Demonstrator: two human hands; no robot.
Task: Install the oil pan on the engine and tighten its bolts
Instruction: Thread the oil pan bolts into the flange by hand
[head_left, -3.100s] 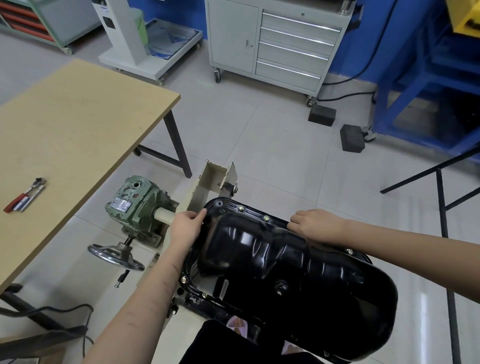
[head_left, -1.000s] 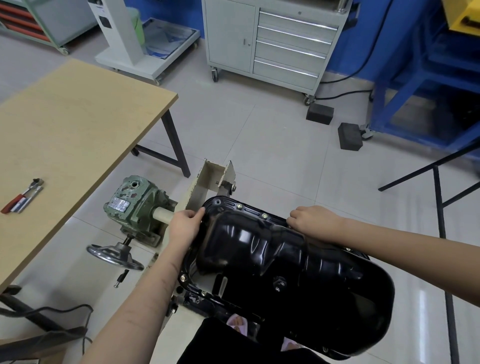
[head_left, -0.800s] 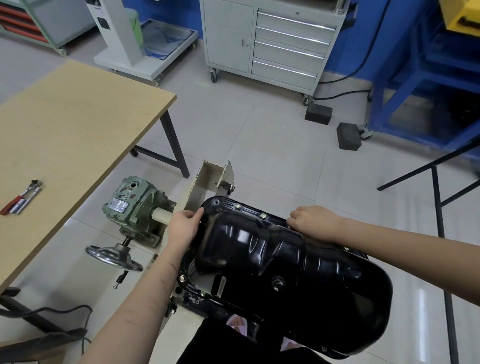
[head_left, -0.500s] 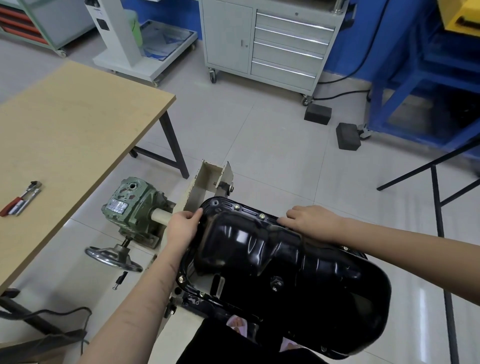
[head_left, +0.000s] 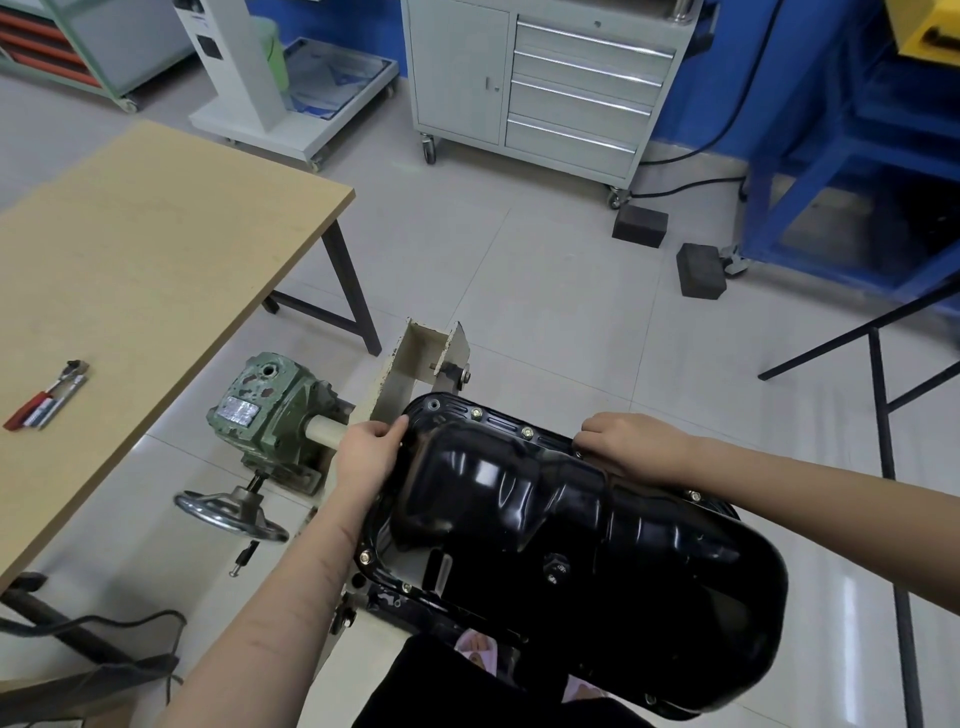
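Observation:
The glossy black oil pan (head_left: 571, 530) lies over the engine on its stand, sump side up. Several bolts (head_left: 525, 431) sit in its rim flange. My left hand (head_left: 366, 457) grips the pan's far-left end, thumb on the flange. My right hand (head_left: 634, 447) is on the far flange with its fingertips curled down where the bolt row continues. The bolt under them is hidden. The engine itself is almost wholly covered by the pan.
A cream stand bracket (head_left: 415, 364), a green gearbox (head_left: 265, 415) and its handwheel (head_left: 231, 517) stand left of the pan. A wooden table (head_left: 130, 270) at the left carries a red-handled tool (head_left: 47, 402). A grey drawer cabinet (head_left: 545, 88) is behind, and black frame legs (head_left: 883, 415) stand at the right.
My right hand has crept slightly left along the far flange, its fingers working at one spot. My left hand and the pan have stayed where they were.

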